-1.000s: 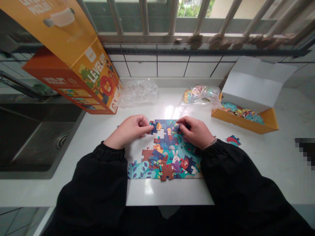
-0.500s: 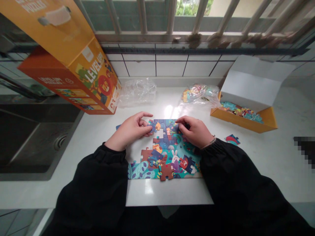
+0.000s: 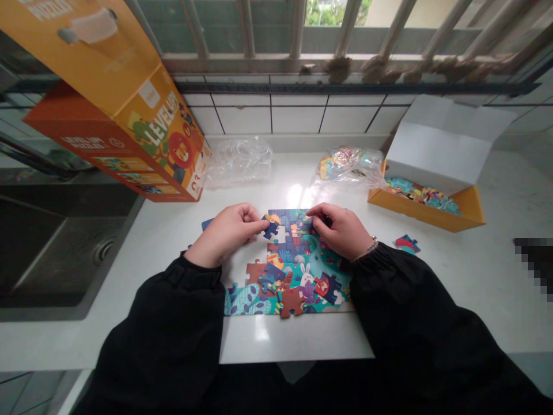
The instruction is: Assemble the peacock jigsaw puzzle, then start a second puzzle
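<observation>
One dark-blue cardboard puzzle piece (image 3: 271, 228) is pinched between our left hand's (image 3: 233, 230) fingertips, just beside the colourful partly joined puzzle (image 3: 298, 253).

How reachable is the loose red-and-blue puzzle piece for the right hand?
Probably yes: the loose piece lies on bare counter beside the right sleeve, and nothing covers it.

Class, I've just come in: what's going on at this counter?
A person's left hand holds a piece at the gap in a partly joined puzzle. The right hand rests by its upper right part. Three loose pieces lie on top. More pieces sit in the open box.
</observation>
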Available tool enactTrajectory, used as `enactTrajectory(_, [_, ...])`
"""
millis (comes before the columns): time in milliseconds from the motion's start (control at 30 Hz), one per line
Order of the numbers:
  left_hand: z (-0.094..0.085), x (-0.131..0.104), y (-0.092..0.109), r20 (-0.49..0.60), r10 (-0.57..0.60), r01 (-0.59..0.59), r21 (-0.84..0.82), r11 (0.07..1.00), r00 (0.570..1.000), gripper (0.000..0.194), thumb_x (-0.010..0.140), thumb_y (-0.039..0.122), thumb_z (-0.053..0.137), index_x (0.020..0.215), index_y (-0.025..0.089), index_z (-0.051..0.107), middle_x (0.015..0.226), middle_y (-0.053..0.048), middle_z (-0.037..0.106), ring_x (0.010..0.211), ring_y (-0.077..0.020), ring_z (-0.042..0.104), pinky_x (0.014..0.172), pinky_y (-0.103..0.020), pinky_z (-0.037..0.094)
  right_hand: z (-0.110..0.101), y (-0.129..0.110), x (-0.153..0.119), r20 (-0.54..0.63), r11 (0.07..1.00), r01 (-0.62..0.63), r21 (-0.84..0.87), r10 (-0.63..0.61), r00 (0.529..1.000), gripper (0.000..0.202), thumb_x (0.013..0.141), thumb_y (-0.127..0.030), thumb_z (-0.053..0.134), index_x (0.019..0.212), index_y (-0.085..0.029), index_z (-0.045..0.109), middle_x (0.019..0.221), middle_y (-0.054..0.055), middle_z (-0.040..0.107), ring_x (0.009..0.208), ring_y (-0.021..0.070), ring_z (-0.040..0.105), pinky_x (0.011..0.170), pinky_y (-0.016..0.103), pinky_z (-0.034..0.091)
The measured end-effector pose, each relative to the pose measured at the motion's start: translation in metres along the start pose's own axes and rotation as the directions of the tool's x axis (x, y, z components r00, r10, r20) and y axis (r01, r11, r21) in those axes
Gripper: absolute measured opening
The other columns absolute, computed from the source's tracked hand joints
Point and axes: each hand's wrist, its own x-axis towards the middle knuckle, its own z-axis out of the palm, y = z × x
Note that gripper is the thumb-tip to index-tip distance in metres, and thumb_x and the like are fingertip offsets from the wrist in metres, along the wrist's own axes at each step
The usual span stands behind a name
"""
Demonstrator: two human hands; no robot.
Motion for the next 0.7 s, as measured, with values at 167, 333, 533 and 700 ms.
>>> enactTrajectory(167, [0.01, 0.002, -0.004, 0.058, -0.08, 0.091, -0.205, 0.975, 0.995, 0.039, 0.077, 0.043, 0.092, 0.077, 0.021, 0.059, 0.072, -0.002, 0.071, 0.069, -0.0173, 0.072, 0.065, -0.028, 0.054, -0.001, -0.002, 0.001, -0.002, 1.0, 0.005, -0.003, -0.005, 1.0, 0.021, 0.098, -0.028, 0.061, 0.111, -0.024, 0.076, 0.096, 0.005, 0.081, 0.083, 0.0213, 0.071, 0.081, 0.035, 0.052])
enactTrajectory(333, [0.012, 0.002, -0.007, -0.002, -0.076, 0.076, 0.095, 0.993, 0.997, 0.034, 0.079, 0.047, 0.086, 0.073, 0.021, 0.066, 0.071, -0.004, 0.073, 0.066, -0.0179, 0.068, 0.06, -0.028, 0.048, -0.002, -0.002, 0.001, 0.0, 1.0, 0.011, -0.012, -0.011, 1.0, 0.02, 0.098, -0.027, 0.061, 0.111, -0.024, 0.076, 0.096, 0.004, 0.081, 0.084, 0.0211, 0.071, 0.081, 0.034, 0.051])
enactTrajectory(533, [0.012, 0.001, 0.0, -0.073, -0.009, 0.041, 0.449, 0.893, 0.997, 0.031, 0.083, 0.048, 0.08, 0.072, 0.02, 0.069, 0.065, -0.002, 0.071, 0.058, -0.0159, 0.06, 0.055, -0.028, 0.037, -0.001, -0.001, 0.001, -0.011, 1.0, 0.018, -0.012, -0.018, 1.0, 0.02, 0.099, -0.026, 0.061, 0.11, -0.023, 0.077, 0.097, 0.005, 0.081, 0.085, 0.0209, 0.071, 0.082, 0.034, 0.052])
enactTrajectory(700, [0.011, 0.005, -0.003, -0.055, 0.057, -0.032, 0.381, 0.924, 0.997, 0.026, 0.08, 0.04, 0.085, 0.091, 0.02, 0.073, 0.077, -0.001, 0.075, 0.066, -0.0169, 0.065, 0.058, -0.028, 0.042, -0.001, -0.002, 0.001, -0.004, 1.0, 0.018, -0.014, -0.018, 1.0, 0.019, 0.098, -0.026, 0.061, 0.11, -0.023, 0.076, 0.096, 0.005, 0.081, 0.084, 0.0213, 0.071, 0.082, 0.035, 0.052])
